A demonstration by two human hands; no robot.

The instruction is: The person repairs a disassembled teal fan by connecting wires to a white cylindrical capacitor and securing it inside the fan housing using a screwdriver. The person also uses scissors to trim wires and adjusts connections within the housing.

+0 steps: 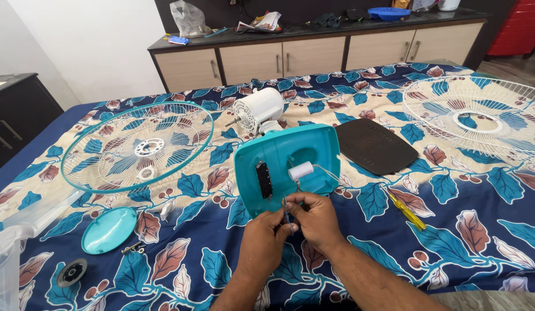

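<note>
A teal fan base housing (302, 151) lies upside down on the bed, with a black part and a white cylindrical capacitor (301, 170) inside it. Thin wires (287, 208) run from the housing toward its near edge. My left hand (266, 235) and my right hand (314, 217) meet just below the housing, both pinching the wires between their fingertips. The white fan motor (257, 109) sits behind the housing.
A teal-rimmed fan grille (94, 133) lies at left and a white grille (512, 92) at right. A black base plate (374, 145), a yellow screwdriver (407, 211), a teal round cap (109, 229), screws (133, 248) and a black disc (71, 272) are spread on the leaf-patterned sheet. A cabinet stands behind.
</note>
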